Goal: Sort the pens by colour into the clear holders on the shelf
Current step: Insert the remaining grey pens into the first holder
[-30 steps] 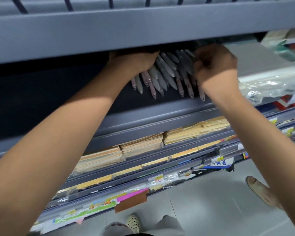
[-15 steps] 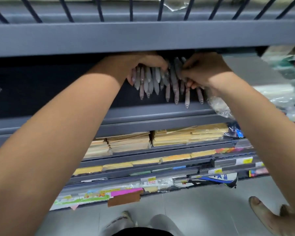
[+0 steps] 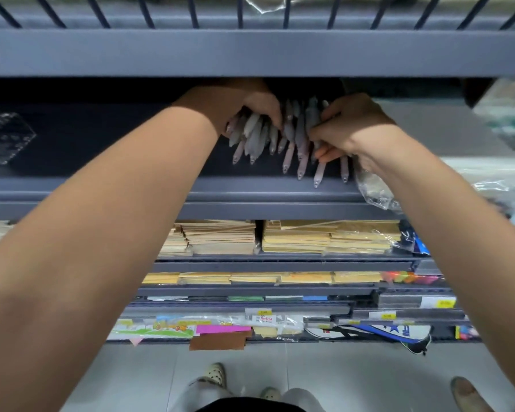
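Pale grey and pink plastic pens are fanning out over the dark grey metal shelf. Left hand is curling round the left cluster; right hand is pinching the right cluster.

This is a stationery shop. Grey metal shelves run in stepped tiers down to the floor, each with a front rail. Yellow price labels are stuck along the lower rails on the right. Stacks of brown envelopes fill two tiers, some in clear wrap. Below them lie packs of coloured paper and printed sheets in plastic. A bunch of matching pens lies on the upper shelf, with bagged goods just to its right. The floor is pale grey tile.
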`<state>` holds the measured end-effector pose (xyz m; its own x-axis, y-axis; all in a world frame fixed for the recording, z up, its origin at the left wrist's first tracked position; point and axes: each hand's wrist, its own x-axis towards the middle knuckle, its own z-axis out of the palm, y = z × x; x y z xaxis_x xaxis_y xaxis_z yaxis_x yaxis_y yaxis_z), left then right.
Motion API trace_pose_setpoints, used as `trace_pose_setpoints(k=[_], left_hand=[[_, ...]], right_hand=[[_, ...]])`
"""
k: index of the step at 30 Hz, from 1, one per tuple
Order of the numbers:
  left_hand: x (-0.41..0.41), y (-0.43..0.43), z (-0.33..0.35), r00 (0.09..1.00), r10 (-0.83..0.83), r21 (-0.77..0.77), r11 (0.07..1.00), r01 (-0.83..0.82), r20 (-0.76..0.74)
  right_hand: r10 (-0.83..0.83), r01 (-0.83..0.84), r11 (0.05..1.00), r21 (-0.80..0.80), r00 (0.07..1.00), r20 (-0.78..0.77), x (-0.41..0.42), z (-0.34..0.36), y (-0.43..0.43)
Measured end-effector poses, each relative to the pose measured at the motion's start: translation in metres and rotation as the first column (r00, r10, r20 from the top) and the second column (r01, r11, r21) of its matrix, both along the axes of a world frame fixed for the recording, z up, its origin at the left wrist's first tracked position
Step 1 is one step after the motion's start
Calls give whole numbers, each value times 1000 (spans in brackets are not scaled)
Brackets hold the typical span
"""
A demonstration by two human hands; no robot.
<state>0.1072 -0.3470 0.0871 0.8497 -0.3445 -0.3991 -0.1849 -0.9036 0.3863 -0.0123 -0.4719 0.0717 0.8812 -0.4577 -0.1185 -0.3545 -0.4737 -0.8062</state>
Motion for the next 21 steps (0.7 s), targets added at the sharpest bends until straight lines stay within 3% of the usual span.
trace_pose_setpoints(k=[9, 16, 19, 21], left_hand=[[-10, -11, 5, 992, -112, 209, 973, 98, 58], [-10, -13, 1, 993, -116, 250, 963, 103, 35], [-12, -17, 1, 989, -101, 239, 968, 73, 104], [-10, -18, -2, 996, -79, 274, 959, 68, 30]], right_hand=[[35, -36, 999, -33, 999, -22, 2, -2, -1], [31, -33, 999, -37, 999, -41, 2, -1, -1], [39, -41, 998, -37, 998, -56, 1, 0, 1], [40, -43, 998, -48, 997, -60, -1, 1, 2]])
